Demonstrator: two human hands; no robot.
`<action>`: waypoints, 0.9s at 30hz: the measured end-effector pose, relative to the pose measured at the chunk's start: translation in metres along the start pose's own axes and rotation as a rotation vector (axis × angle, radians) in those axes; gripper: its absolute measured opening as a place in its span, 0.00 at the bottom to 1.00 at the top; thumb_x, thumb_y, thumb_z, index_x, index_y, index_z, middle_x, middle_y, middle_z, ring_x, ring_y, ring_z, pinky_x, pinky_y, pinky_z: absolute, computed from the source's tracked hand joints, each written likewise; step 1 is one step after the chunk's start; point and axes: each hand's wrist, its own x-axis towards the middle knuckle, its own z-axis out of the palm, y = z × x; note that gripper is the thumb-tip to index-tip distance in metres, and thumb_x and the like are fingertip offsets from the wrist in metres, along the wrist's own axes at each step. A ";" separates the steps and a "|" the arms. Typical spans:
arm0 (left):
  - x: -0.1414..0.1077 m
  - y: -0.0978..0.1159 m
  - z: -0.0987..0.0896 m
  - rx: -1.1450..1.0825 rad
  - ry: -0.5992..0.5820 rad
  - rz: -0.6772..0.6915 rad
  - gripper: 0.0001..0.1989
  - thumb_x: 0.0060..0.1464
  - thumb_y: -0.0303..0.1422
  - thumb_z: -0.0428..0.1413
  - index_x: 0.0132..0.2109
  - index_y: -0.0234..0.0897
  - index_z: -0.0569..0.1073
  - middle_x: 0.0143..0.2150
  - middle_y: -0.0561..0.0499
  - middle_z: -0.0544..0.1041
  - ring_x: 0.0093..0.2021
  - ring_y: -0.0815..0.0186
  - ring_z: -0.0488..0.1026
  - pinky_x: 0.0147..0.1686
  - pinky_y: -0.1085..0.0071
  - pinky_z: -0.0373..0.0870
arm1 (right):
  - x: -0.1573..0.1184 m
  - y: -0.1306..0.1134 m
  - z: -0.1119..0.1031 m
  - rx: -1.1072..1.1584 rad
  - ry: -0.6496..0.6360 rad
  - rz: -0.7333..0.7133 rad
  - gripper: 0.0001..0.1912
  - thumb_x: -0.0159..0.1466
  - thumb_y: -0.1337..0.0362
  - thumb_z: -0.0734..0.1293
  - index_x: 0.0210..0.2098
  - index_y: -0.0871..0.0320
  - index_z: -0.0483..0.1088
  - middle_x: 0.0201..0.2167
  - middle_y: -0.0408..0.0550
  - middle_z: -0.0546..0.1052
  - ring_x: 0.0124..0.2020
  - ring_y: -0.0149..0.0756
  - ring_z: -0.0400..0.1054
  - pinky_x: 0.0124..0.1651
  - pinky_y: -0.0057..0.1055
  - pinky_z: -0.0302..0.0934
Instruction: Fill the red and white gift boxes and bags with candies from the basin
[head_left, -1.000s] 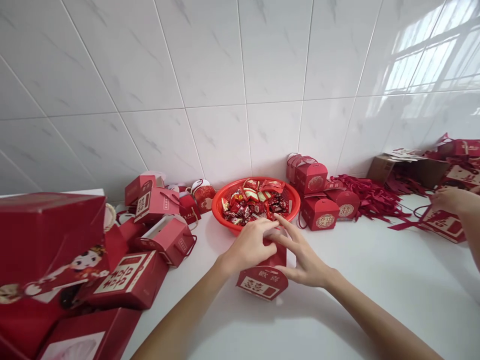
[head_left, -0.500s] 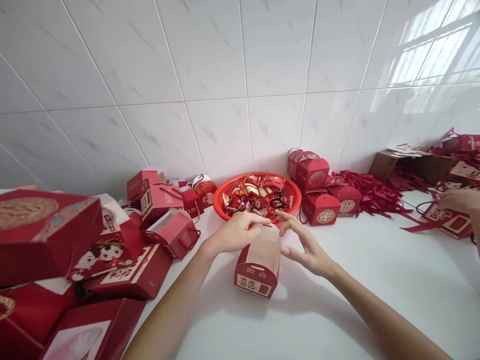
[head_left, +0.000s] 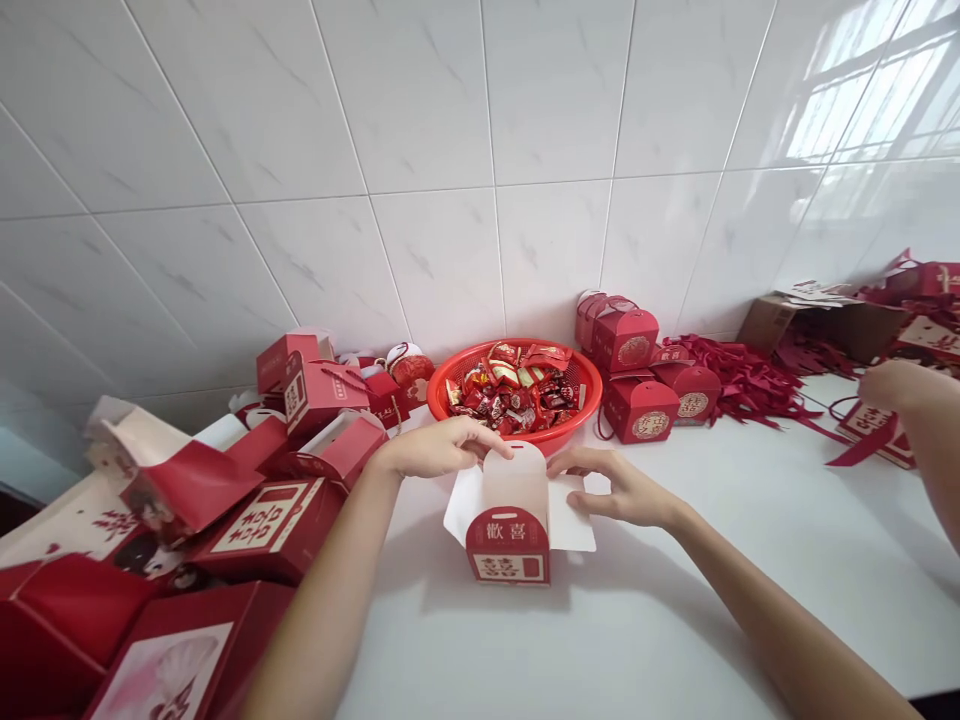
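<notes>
A small red gift box [head_left: 508, 565] with gold-and-white lettering stands upright in front of me. Its top is open, and the white inner sides of its left flap [head_left: 463, 508] and right flap [head_left: 574, 515] spread outward. My left hand [head_left: 442, 447] is at the box's back left, its index finger against the rounded back panel and its other fingertips partly hidden. On the other side, my right hand [head_left: 619, 488] has the right flap between thumb and fingers. Just behind the box sits a red plastic basket [head_left: 442, 385] of wrapped candies [head_left: 517, 390].
Red boxes [head_left: 262, 520] and bags crowd the left side. Closed gift boxes [head_left: 641, 410] are stacked right of the basket, beside a heap of dark red ribbons [head_left: 739, 385]. Another person's hand [head_left: 892, 385] is at far right near a box and ribbon. A tiled wall [head_left: 435, 260] stands behind.
The box's top has opened, with both side flaps swung outward. My left hand has shifted left. At far left, a large red box has left the view; the other person's hand has moved left.
</notes>
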 end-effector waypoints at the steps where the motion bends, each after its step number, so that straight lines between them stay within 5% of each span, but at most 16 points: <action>1: 0.001 -0.005 -0.001 -0.086 -0.049 0.002 0.22 0.47 0.25 0.57 0.51 0.40 0.81 0.53 0.47 0.80 0.52 0.56 0.76 0.48 0.68 0.72 | 0.000 0.000 -0.001 -0.001 0.001 0.011 0.16 0.61 0.61 0.68 0.48 0.54 0.74 0.51 0.49 0.78 0.47 0.41 0.71 0.49 0.37 0.64; 6: 0.009 -0.021 -0.001 -0.269 -0.224 0.025 0.28 0.47 0.30 0.66 0.57 0.42 0.77 0.58 0.46 0.78 0.56 0.54 0.75 0.52 0.64 0.72 | -0.001 0.000 -0.006 0.023 -0.003 0.028 0.18 0.59 0.62 0.64 0.48 0.55 0.76 0.51 0.50 0.79 0.49 0.45 0.71 0.49 0.38 0.63; 11: 0.012 -0.021 0.000 -0.115 -0.176 -0.010 0.26 0.49 0.34 0.67 0.57 0.42 0.78 0.51 0.49 0.81 0.51 0.55 0.77 0.47 0.68 0.74 | 0.000 0.000 -0.008 0.036 -0.004 0.030 0.18 0.60 0.57 0.64 0.47 0.56 0.76 0.50 0.51 0.79 0.49 0.46 0.71 0.50 0.40 0.63; 18: 0.005 -0.009 -0.004 -0.060 -0.165 0.017 0.23 0.53 0.42 0.65 0.55 0.42 0.79 0.57 0.47 0.78 0.55 0.56 0.75 0.50 0.69 0.72 | -0.001 -0.001 -0.009 0.042 -0.003 0.051 0.18 0.61 0.56 0.64 0.46 0.56 0.77 0.49 0.52 0.79 0.48 0.47 0.72 0.51 0.41 0.64; 22: 0.003 -0.002 -0.008 -0.028 -0.003 0.104 0.22 0.53 0.42 0.64 0.53 0.39 0.79 0.50 0.46 0.82 0.53 0.57 0.76 0.53 0.66 0.72 | -0.002 -0.002 -0.010 0.062 0.014 0.037 0.18 0.62 0.54 0.65 0.46 0.56 0.77 0.49 0.51 0.79 0.48 0.45 0.72 0.50 0.40 0.64; 27: 0.038 -0.013 -0.016 0.011 0.404 0.120 0.19 0.52 0.41 0.61 0.49 0.39 0.80 0.53 0.45 0.80 0.51 0.55 0.77 0.51 0.62 0.73 | -0.002 -0.007 -0.008 0.066 0.077 0.028 0.20 0.65 0.48 0.65 0.45 0.55 0.76 0.47 0.51 0.80 0.46 0.44 0.72 0.48 0.38 0.64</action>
